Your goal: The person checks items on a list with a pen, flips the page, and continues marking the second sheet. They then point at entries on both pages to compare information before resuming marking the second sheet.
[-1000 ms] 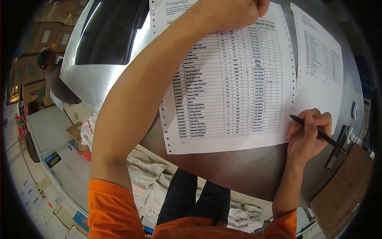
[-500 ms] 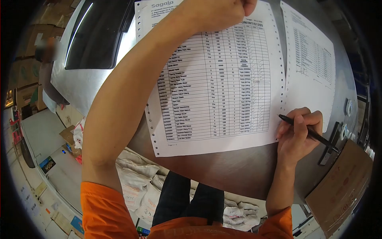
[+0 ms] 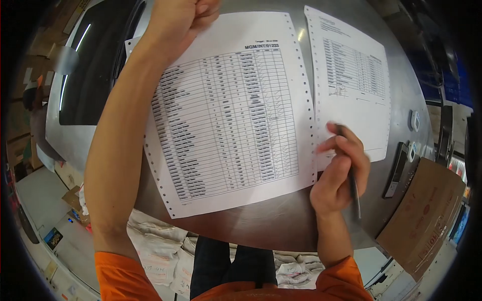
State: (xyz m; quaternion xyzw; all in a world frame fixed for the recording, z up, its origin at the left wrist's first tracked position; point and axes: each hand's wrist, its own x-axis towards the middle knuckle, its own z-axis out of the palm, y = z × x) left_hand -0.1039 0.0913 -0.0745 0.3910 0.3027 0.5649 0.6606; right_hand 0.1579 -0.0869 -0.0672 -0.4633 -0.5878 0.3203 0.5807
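A printed form with sprocket holes down both sides lies on the metal table, its rows partly ticked by hand. Across its upper left reaches my left arm, and my left hand is at the top edge of view with curled fingers. Whatever those fingers hold, if anything, is hidden. My right hand is over the form's lower right edge, closed around a black pen that is blurred and points down and back. A second printed sheet lies to the right, partly behind this hand.
On the metal table are a dark glossy panel at upper left and a black bar-shaped object at right. A cardboard piece stands at lower right. White sacks lie below the table. Another person is at far left.
The view has shifted, so the sheets appear farther left and lower. My right hand has turned; the pen now points backward instead of toward the form. My left hand remains curled.
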